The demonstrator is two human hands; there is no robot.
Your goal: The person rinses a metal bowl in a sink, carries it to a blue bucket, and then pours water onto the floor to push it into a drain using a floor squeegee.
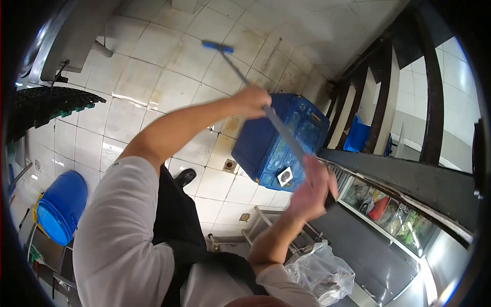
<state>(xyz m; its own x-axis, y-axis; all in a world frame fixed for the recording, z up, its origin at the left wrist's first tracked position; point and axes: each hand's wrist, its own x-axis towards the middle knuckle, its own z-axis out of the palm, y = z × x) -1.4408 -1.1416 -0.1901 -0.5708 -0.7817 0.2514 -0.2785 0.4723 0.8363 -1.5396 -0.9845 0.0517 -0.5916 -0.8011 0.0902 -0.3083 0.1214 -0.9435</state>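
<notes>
In the head view the left hand is closed tight round the middle of the long pole. The right hand curls round its top end, and the pole's blue head sits on the tiled floor, out past the far corner of the blue crate. The floor looks wet and shiny, so the shoe could slip on a hard push, and a low swing could bump the pole on the crate under it.

Pole is matt grey metal, its head blue plastic. Floor tiles are glazed and glossy, stained at the joints; crate and barrel are smooth blue plastic. Bag is thin, clear, crinkled plastic; sleeve is white cloth.
</notes>
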